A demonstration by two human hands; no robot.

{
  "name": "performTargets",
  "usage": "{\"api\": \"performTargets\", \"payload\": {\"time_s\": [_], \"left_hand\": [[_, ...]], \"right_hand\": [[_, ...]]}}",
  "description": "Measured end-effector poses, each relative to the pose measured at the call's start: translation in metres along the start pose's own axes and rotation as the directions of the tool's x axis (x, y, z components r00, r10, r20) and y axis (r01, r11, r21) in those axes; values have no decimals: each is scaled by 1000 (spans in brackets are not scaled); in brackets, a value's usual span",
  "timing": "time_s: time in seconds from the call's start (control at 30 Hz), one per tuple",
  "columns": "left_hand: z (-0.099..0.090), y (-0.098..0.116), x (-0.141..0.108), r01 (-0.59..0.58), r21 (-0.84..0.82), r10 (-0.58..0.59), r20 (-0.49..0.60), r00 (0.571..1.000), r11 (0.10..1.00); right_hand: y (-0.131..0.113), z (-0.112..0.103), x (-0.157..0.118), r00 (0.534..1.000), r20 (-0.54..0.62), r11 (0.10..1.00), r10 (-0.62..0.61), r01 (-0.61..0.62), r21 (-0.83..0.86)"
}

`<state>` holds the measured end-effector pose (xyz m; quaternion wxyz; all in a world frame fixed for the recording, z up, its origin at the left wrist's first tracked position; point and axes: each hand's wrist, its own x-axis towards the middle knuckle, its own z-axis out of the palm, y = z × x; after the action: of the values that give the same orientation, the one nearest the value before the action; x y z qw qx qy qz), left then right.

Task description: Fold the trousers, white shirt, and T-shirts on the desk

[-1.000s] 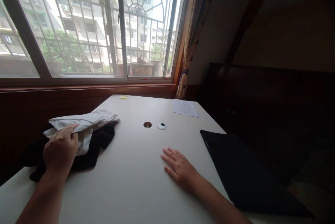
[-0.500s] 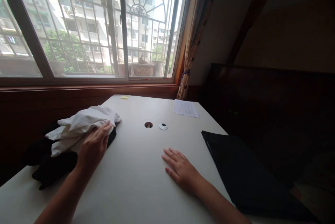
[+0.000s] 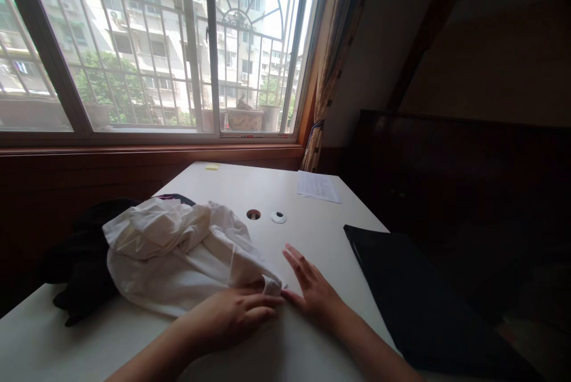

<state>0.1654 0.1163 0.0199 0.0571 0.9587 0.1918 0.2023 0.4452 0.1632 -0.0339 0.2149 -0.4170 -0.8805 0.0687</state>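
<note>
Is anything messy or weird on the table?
A crumpled white garment lies in a heap under the left hand, partly over a bunched black one. The round cap lies beside its open cable hole.

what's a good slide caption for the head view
Left hand on a white cloth, right hand flat on the table.

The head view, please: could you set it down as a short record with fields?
left hand: on the near edge of the white cloth, fingers bent over it
right hand: flat on the table, fingers spread, beside the cloth's corner
under the cloth: dark clothes
right side: black sheet
far end: paper, round hole
</note>
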Motion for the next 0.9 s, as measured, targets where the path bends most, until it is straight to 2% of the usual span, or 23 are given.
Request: {"api": "performTargets", "payload": {"time_s": [0.1, 0.2, 0.27, 0.3, 0.37, 0.47, 0.57, 0.63, 0.77, 0.9], "left_hand": [[7, 23, 11, -71, -99, 73, 13, 997, 993], [7, 35, 16, -187, -140, 191, 11, 982, 972], [4, 35, 15, -218, -126, 223, 26, 974, 968], [3, 32, 14, -203, -118, 208, 24, 978, 972], [0, 23, 10, -137, -112, 137, -6, 991, 984], [2, 3, 0, -28, -106, 21, -62, 998, 994], [3, -16, -8, 65, -142, -70, -28, 997, 988], [3, -24, -10, 112, -191, -109, 25, 994, 975], [3, -28, -8, 144, -224, -129, 80, 988, 964], [9, -27, -8, 164, -148, -154, 81, 985, 975]], "right_hand": [[-1, 0, 1, 990, -58, 991, -132, 130, -36], [-8, -5, 6, 963, -15, 963, -271, 271, -13], [-11, -10, 8, 960, -31, 958, -278, 280, 69], [-12, -13, 9, 969, -63, 962, -239, 246, 122], [-12, -18, 9, 985, -147, 964, -87, 120, 236], [-7, -24, 4, 954, -247, 912, 172, -59, 406], [0, -31, -1, 872, -327, 835, 364, -150, 529], [7, -36, -4, 787, -400, 791, 469, -173, 587], [25, -50, -10, 607, -474, 680, 638, -154, 717], [49, -67, -20, 479, -489, 607, 729, -122, 785]]}}
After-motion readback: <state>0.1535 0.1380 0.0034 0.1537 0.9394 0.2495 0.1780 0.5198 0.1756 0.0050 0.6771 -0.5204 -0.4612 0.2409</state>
